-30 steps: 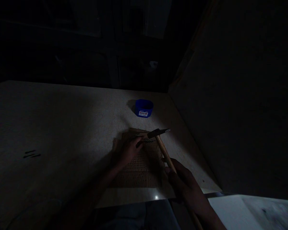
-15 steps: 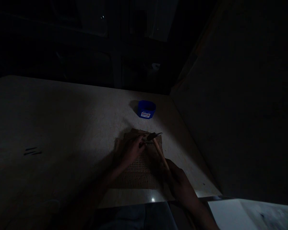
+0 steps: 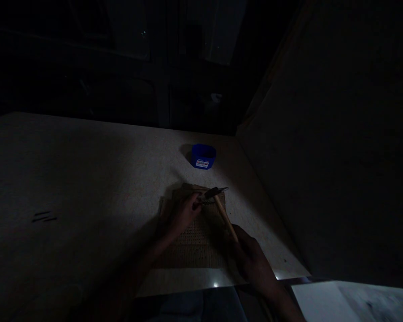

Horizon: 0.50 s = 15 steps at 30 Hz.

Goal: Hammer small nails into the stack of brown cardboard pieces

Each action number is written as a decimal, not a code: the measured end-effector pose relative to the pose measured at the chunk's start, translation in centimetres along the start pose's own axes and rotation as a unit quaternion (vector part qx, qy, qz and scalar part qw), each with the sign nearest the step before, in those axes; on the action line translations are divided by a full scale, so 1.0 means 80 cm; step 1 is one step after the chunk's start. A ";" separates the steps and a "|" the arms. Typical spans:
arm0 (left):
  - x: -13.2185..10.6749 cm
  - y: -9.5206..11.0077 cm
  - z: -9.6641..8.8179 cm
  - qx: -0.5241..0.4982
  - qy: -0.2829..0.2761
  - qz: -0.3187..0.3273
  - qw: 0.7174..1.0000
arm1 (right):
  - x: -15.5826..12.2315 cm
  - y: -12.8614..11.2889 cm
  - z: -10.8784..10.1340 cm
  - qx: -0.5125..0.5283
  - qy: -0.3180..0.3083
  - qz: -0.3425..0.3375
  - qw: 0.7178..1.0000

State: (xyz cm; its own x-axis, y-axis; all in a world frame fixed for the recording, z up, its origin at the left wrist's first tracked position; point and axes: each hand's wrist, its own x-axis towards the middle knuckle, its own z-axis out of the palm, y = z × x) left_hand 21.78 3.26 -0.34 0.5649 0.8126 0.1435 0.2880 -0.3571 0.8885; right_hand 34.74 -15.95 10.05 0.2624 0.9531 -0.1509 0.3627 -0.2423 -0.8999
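Note:
My right hand (image 3: 250, 252) is wrapped round the wooden handle of a hammer (image 3: 225, 218). The dark metal head lies over the far part of a stack of brown cardboard (image 3: 195, 255), close to the fingers of my left hand (image 3: 188, 212). Those fingers are bent together in a pinch above the cardboard; what sits between them is too dark and small to make out. Rows of small holes or dots cover the top sheet. A short row of small things shows just below the hammer head, their kind unclear.
A blue plastic tub (image 3: 203, 156) with a white label stands beyond the cardboard. Several thin dark pieces (image 3: 44, 217) lie on the pale tabletop (image 3: 97, 179) at the left. A wall or panel (image 3: 322, 156) rises along the right side. The room is very dim.
The view has shifted slightly, so the tub and cardboard sit a little lower. Both hands and the hammer keep almost the same place over the cardboard.

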 end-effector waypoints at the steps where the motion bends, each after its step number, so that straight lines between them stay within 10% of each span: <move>1: 0.000 -0.001 0.001 -0.001 0.000 0.000 1.000 | -0.001 0.001 -0.001 0.012 0.016 -0.007 1.000; 6: 0.002 -0.003 0.001 -0.013 -0.003 0.014 1.000 | 0.005 0.022 -0.001 0.168 0.063 0.053 0.982; 15: -0.002 0.002 -0.008 -0.012 -0.022 0.022 0.999 | 0.035 0.107 -0.013 0.511 0.025 0.106 0.853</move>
State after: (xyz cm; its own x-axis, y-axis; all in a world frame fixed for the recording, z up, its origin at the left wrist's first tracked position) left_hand 21.27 3.36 0.07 0.6097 0.7754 0.1643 0.2442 -0.3810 0.8917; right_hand 39.54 -15.55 2.33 0.2719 0.8929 -0.3589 -0.6597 -0.0986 -0.7451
